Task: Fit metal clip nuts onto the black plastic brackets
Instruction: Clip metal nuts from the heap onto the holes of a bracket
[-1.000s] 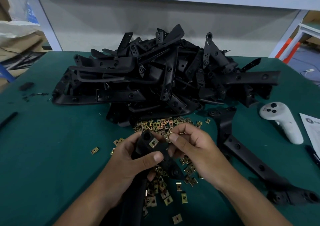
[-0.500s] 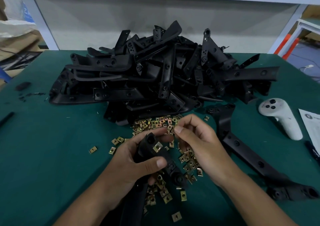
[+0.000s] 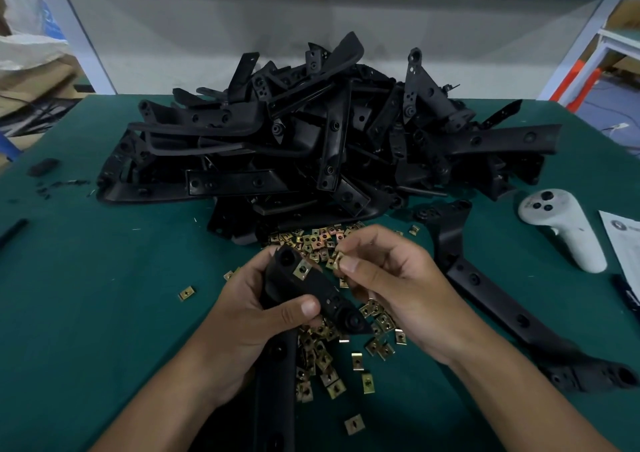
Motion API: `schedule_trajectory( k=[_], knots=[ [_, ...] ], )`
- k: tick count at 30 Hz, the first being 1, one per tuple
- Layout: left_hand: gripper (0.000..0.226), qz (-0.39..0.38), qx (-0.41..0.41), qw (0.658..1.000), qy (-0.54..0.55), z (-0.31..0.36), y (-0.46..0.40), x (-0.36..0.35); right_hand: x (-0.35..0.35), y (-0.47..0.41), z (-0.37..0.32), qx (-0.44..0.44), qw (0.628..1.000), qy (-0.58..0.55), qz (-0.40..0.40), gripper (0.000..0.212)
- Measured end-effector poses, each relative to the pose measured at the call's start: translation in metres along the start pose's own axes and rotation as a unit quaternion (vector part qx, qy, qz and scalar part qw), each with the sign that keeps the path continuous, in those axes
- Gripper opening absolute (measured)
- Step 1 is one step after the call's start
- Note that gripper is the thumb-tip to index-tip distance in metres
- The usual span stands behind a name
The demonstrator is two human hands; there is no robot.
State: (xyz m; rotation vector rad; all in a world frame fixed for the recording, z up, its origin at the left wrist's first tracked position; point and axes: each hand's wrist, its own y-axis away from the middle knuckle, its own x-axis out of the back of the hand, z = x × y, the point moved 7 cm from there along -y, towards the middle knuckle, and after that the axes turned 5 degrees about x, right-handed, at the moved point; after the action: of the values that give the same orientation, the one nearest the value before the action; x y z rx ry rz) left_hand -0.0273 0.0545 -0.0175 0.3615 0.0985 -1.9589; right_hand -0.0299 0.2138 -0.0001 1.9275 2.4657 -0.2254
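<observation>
A: One clip nut [image 3: 301,269] is already sitting on the bracket [image 3: 313,296]. Why's the left hand [image 3: 256,316] gripping it mid-air?
B: Steadying it over the table [image 3: 86,296], w/ right hand [image 3: 391,289] pinching the next nut [image 3: 336,261] just beside it.

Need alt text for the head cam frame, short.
A left hand grips a black bracket with one clip nut fitted, while the right hand pinches another clip nut beside it. Loose clip nuts and a bracket pile cover the green table.
</observation>
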Motion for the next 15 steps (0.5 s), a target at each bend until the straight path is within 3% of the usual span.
schedule_trajectory(
  k=[15],
  knots=[
    [0.029, 0.023, -0.031, 0.999, 0.022, 0.0068, 0.0009, 0.0025, -0.0042, 0.0019, -0.0098, 0.045, 0.999, 0.009, 0.011, 0.009]
  ],
)
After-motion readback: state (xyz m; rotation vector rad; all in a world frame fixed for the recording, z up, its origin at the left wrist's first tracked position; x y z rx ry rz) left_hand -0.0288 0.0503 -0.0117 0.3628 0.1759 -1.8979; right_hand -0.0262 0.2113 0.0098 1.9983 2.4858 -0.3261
